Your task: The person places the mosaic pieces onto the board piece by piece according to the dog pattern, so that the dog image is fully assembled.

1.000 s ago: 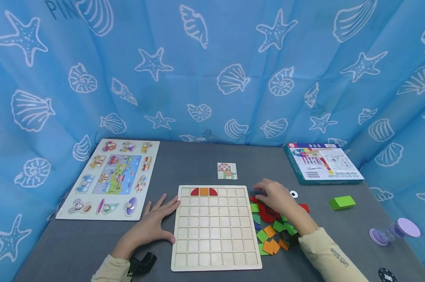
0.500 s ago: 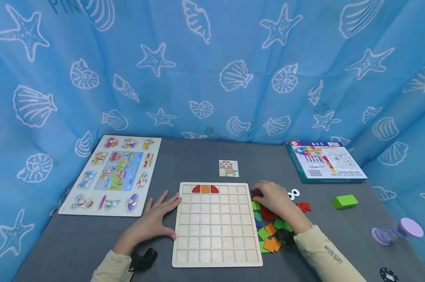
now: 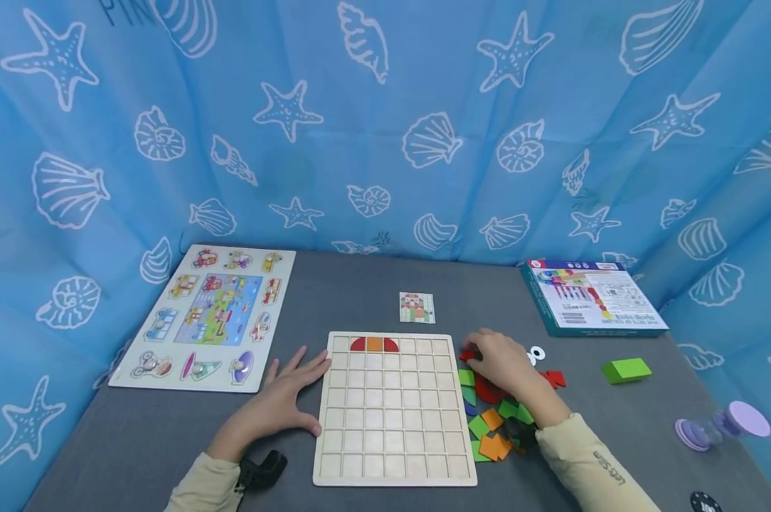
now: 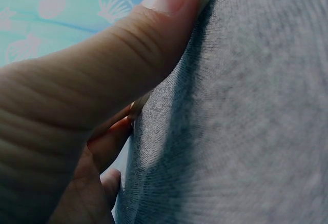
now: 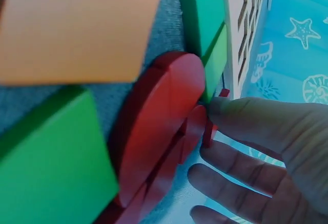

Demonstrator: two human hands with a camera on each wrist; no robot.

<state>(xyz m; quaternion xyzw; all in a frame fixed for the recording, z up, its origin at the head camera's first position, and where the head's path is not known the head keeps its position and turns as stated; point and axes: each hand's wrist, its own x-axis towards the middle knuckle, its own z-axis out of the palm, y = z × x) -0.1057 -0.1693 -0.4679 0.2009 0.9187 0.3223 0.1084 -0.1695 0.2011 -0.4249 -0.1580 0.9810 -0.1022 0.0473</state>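
Observation:
A wooden grid board (image 3: 385, 480) lies in the middle of the head view. In its top row an orange square tile (image 3: 375, 344) sits between two red quarter-round tiles (image 3: 358, 345). My left hand (image 3: 277, 402) has its fingers spread along the board's left edge, with the thumb touching that edge lower down; in the left wrist view the thumb (image 4: 148, 34) reaches the rim. Beside the board's right edge, my right hand (image 3: 503, 363) pinches a small red tile (image 5: 209, 133) between thumb and index finger, over the loose pile. Its full shape is hidden by the fingers.
Loose green, orange and red tiles (image 3: 490, 418) lie right of the board. A pattern card (image 3: 417, 308) is behind it. At left lies a peg puzzle (image 3: 126, 373); at right are a flat box (image 3: 597, 299), a green block (image 3: 626, 370) and a purple hourglass-like object (image 3: 721, 424).
My right hand shifts slightly within the red tiles, and a red tile now shows at its fingertips. My left hand stays at the board's left edge. The head view shifts a little.

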